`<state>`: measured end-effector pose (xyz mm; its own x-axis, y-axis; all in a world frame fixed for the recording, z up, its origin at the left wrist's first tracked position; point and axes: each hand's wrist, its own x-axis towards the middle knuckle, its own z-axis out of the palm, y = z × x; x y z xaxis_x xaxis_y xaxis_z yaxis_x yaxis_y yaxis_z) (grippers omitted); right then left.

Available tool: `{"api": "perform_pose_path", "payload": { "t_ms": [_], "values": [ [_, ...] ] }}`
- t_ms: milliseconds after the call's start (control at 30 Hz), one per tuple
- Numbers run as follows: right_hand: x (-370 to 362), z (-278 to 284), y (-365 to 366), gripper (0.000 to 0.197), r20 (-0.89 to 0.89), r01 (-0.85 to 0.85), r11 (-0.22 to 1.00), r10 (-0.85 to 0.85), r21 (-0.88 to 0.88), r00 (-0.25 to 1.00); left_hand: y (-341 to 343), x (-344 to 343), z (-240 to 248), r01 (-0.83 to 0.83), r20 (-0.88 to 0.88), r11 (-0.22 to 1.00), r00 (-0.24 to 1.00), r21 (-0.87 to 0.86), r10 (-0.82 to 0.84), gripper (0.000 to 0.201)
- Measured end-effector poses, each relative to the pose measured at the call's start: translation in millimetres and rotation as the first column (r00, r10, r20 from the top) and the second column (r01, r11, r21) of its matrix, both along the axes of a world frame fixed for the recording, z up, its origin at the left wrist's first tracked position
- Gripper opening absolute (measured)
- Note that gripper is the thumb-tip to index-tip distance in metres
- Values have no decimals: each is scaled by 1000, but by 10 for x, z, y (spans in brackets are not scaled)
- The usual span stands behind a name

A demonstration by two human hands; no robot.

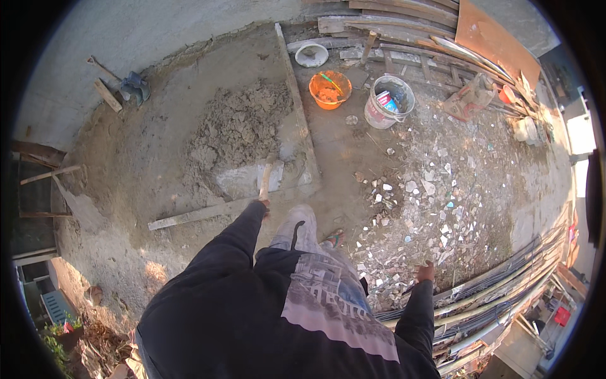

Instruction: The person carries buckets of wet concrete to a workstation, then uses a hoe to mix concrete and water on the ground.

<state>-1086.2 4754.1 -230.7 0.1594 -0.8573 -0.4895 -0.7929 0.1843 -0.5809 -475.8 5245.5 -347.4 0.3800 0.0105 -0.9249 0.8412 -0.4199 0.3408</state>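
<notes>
My left hand (pixel 266 208) is closed around a pale wooden tool handle (pixel 266 179). The handle slopes away from me to the edge of a wet grey mortar heap (pixel 243 123); I cannot make out what kind of head it has. Beside it lies a flat light-grey patch (pixel 242 180), partly smeared with mortar. Out to the right, my right hand (pixel 425 271) hangs above ground strewn with broken tile pieces (pixel 429 187). Its fingers look apart, and nothing shows in them.
Boards edge the mortar area, one along its right (pixel 297 95) and another nearer me. Past it stand an orange basin (pixel 329 90), a white bucket (pixel 389 101) and a round white container (pixel 311 55). A shovel (pixel 134 87) leans far left. Long poles (pixel 499 297) lie at right.
</notes>
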Motion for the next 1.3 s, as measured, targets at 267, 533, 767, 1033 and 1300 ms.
{"api": "perform_pose_path", "payload": {
  "t_ms": [267, 533, 767, 1033, 1300],
  "values": [
    [2954, 338, -672, 15, -213, -638, 736, 602, -224, 769, 13, -14, -380, 53, -91, 974, 995, 221, -34, 33],
    [4499, 607, -54, 23, -77, -665, 696, 673, -271, 736, -623, 1105, -71, 274, -128, 919, 961, 283, -246, 38],
    [6300, 872, 189, 24, -43, -875, 437, 889, -209, 455, -755, 2015, 54, 143, -77, 955, 989, 260, -127, 43],
    [8002, -193, 641, 35, 179, -995, -84, 981, 52, -74, -865, 1784, 301, -31, -186, 971, 980, 236, 76, 49],
    [8622, -1796, 1778, 55, 333, -575, -335, 936, 746, -113, -2090, 514, 346, -224, -12, 836, 964, 501, 265, 74]
  ]
}}
